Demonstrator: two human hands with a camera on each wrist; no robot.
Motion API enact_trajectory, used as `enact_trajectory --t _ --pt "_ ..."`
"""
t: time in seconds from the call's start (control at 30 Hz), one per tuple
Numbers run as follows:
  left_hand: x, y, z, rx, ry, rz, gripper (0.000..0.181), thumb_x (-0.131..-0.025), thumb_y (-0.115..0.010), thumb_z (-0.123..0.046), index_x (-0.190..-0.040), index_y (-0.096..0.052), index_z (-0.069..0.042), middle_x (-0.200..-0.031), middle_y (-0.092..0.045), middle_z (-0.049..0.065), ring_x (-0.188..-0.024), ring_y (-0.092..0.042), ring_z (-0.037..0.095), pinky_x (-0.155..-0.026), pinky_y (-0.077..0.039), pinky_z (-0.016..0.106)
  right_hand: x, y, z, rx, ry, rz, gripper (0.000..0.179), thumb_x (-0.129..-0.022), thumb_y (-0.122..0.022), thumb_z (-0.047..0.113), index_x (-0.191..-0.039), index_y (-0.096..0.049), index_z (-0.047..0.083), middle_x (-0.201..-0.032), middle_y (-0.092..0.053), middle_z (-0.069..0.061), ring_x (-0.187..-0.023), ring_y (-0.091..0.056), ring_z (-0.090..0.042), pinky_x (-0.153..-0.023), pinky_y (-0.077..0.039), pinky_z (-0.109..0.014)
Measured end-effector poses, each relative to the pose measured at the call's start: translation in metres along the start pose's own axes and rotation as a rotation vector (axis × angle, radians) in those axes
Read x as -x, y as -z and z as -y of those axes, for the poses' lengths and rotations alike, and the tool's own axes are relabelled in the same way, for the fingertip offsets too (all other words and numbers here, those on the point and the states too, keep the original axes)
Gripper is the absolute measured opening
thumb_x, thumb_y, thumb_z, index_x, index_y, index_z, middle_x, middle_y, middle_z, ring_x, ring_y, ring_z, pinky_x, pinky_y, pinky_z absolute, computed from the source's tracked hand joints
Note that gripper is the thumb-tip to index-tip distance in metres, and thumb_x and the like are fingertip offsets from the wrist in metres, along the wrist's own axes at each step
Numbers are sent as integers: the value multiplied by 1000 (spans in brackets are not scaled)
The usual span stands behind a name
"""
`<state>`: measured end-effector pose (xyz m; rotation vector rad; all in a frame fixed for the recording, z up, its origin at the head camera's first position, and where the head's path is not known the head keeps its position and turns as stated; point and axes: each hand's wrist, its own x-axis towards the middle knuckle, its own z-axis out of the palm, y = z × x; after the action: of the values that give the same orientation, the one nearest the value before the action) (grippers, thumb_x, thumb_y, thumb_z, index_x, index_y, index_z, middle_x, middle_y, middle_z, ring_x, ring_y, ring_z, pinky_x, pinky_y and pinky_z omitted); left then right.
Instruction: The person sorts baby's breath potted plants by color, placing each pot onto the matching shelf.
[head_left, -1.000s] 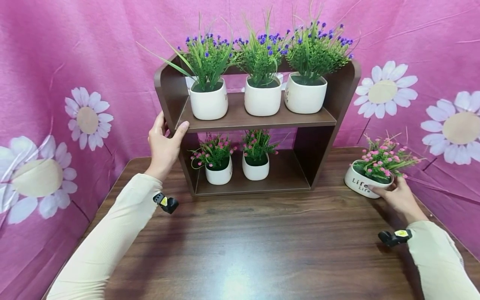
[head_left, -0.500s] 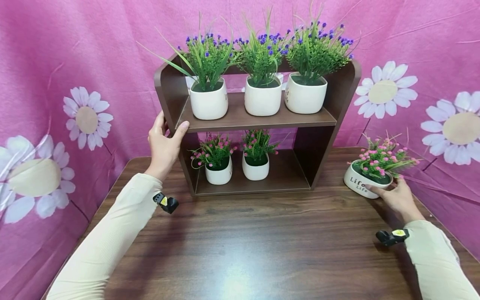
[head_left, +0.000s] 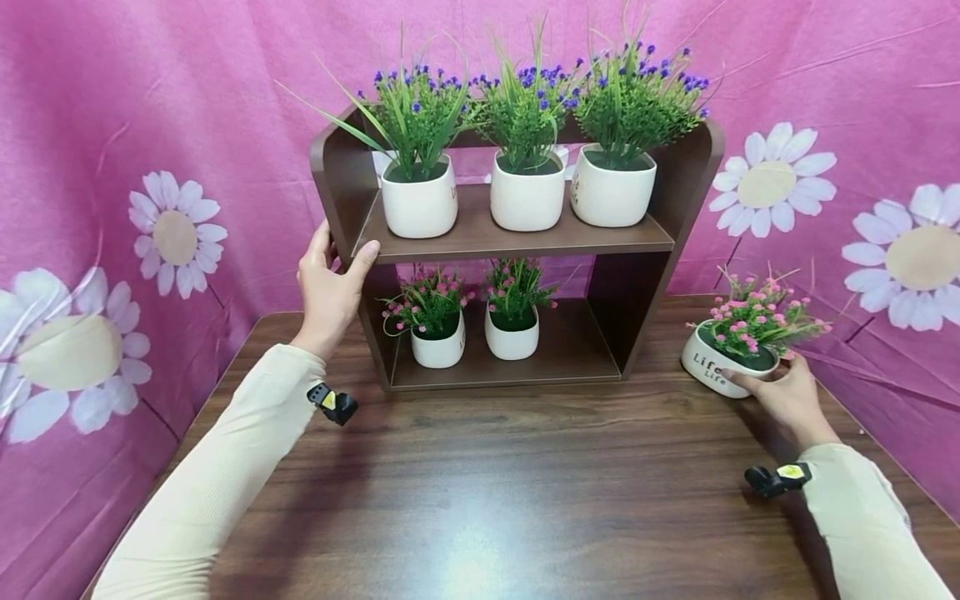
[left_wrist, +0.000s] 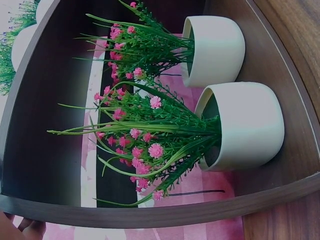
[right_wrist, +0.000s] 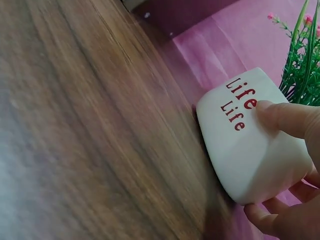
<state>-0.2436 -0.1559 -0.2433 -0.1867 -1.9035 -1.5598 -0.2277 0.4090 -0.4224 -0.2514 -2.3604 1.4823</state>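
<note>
On the right of the table, my right hand [head_left: 793, 403] grips a white flowerpot [head_left: 703, 365] of pink artificial flowers. In the right wrist view the thumb presses the pot's lettered "Life" wall [right_wrist: 250, 150] and the other fingers curl under its far side. Whether its base touches the table, I cannot tell. My left hand [head_left: 330, 290] holds the left side panel of a brown two-tier shelf [head_left: 510, 247], thumb on the front edge, other fingers behind it. Two more pink-flowered pots, one on the left [head_left: 438, 347] and one beside it [head_left: 512, 337], stand on the lower tier.
Three white pots with purple flowers, left [head_left: 420, 207], middle [head_left: 527, 200] and right [head_left: 613, 195], stand on the upper tier. Bare lower-tier board [head_left: 573, 350] lies right of the pink-flowered pots. A pink daisy-print cloth [head_left: 255, 125] hangs behind the wooden table [head_left: 480, 475].
My right hand has shifted slightly left with the pink-flowered pot in its grip. The left hand keeps its hold on the shelf, and the shelf pots stay where they were.
</note>
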Motion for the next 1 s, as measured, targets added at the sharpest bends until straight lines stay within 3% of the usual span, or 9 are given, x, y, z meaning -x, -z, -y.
enact_trajectory --t 0.27,0.4,0.5,0.63,0.77,1.0 --pt "0 0 -1 -4 -15 -1 53 -86 -69 -5 -135 -50 3 -123 -59 25 -111 -58 31 -98 -45 30 11 -6 13 -45 140 27 62 -76 -77 -2 -117 -50 35 -95 -60 28 -82 -58 11 -68 -47 -6" --pt "0 -1 -1 -3 -9 3 53 -87 -69 -6 -135 -50 2 -125 -58 25 -111 -58 30 -98 -44 30 25 -8 25 -32 161 53 61 -77 -77 0 -120 -48 32 -96 -60 26 -83 -59 10 -67 -49 -9" --pt "0 0 0 -1 -4 6 53 -87 -68 -5 -136 -50 2 -126 -58 24 -112 -58 30 -98 -45 31 28 -10 20 -7 184 54 62 -76 -79 4 -125 -47 27 -102 -58 22 -83 -60 9 -65 -51 -12" --pt "-7 0 17 15 -14 5 54 -86 -70 -8 -136 -51 -2 -126 -60 18 -112 -59 27 -97 -45 29 36 -16 17 24 199 55 71 -76 -80 7 -134 -43 22 -116 -50 13 -90 -57 8 -68 -51 -12" --pt "-13 0 35 19 -29 -6 55 -85 -73 -14 -135 -54 -10 -124 -62 11 -109 -60 19 -95 -46 25 59 -26 45 48 190 71 77 -78 -79 8 -140 -35 21 -123 -42 7 -99 -49 8 -73 -49 -9" --pt "-12 0 32 17 -27 -5 54 -85 -73 -14 -135 -54 -9 -123 -62 11 -110 -60 20 -96 -45 25 82 -47 68 48 225 93 89 -76 -79 3 -147 -30 23 -128 -44 -1 -101 -46 8 -73 -49 -9"
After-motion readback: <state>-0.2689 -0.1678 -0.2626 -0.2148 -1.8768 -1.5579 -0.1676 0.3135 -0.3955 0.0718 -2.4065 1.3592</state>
